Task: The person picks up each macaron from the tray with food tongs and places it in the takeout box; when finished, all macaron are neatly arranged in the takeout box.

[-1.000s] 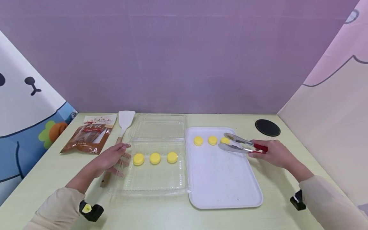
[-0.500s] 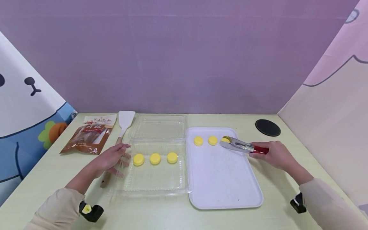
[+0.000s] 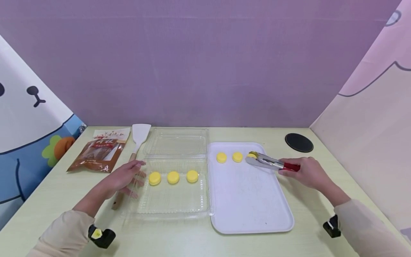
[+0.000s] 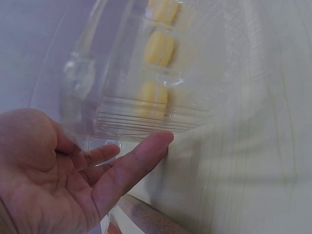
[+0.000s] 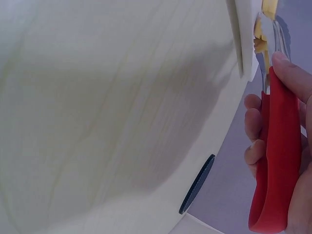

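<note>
My right hand (image 3: 303, 172) grips red-handled metal tongs (image 5: 282, 146). Their tips close around the rightmost yellow macaron (image 3: 252, 156) on the white tray (image 3: 252, 200), partly covering it. Two more macarons, a middle one (image 3: 237, 156) and a left one (image 3: 221, 157), lie beside it in a row. My left hand (image 3: 123, 177) is at the left side of an open clear plastic box (image 3: 173, 203), fingers loosely extended against its wall. Inside the box three yellow macarons (image 3: 173, 177) stand in a row; the left wrist view shows them through the plastic (image 4: 159, 48).
A white spatula (image 3: 140, 134) with a wooden handle lies left of the box, partly behind my left hand. Farther left is a brown snack bag (image 3: 99, 151). A black round coaster (image 3: 299, 142) rests at the back right. The box's lid (image 3: 178, 142) lies folded back.
The tongs' arms have come together around the rightmost macaron on the tray as my right hand squeezed. My left hand has stayed in place.
</note>
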Tool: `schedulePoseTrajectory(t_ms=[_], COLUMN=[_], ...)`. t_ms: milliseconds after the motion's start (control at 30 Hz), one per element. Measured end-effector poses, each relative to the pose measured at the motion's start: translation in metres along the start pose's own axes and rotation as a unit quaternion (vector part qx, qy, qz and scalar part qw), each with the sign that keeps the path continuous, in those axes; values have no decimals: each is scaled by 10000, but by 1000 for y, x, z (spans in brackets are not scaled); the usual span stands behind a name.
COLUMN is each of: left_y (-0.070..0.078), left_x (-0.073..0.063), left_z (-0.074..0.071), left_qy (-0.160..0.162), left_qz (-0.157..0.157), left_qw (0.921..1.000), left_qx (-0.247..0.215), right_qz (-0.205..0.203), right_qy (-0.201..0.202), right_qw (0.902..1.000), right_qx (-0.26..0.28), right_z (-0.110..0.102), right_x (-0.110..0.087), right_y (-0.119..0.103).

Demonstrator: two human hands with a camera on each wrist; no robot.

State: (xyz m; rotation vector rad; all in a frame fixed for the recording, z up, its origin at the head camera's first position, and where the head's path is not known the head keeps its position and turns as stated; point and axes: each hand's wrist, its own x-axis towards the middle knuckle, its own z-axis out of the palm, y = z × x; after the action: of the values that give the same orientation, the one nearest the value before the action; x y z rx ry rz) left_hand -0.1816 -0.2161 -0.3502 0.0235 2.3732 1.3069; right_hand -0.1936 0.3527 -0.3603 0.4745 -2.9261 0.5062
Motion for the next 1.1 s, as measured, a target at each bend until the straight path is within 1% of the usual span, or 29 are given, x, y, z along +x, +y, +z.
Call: schedulePoseTrajectory(t_ms=[333,567,667,800,900,1100], left_y=[1,1,1,1,1,1], left_x=[-1,-1,-1,-1,-1,-1], left_z=[1,1,1,0,0,-1], left_qy=[14,5,5,-18,-48,-67], left_qz=[80,70,75,92,103,161], left_qw=[10000,10000,10000,10000,9999,9998], left_qx=[-5,-19,-6,-4,-26,-56], right_qz=[12,-17,-123,-286,-325,-534], right_qy=[134,172,185,135,47,6], right_qw=[9999,9998,9997,9993,9992,9983], right_qx=[-37,-27,-65,-187,-227,-245], right_z=[-12,-30,-39,-53,-63,-81], right_x=[2,8,12,18,23,35], right_y=[0,-7,-11,-18,-25,-45])
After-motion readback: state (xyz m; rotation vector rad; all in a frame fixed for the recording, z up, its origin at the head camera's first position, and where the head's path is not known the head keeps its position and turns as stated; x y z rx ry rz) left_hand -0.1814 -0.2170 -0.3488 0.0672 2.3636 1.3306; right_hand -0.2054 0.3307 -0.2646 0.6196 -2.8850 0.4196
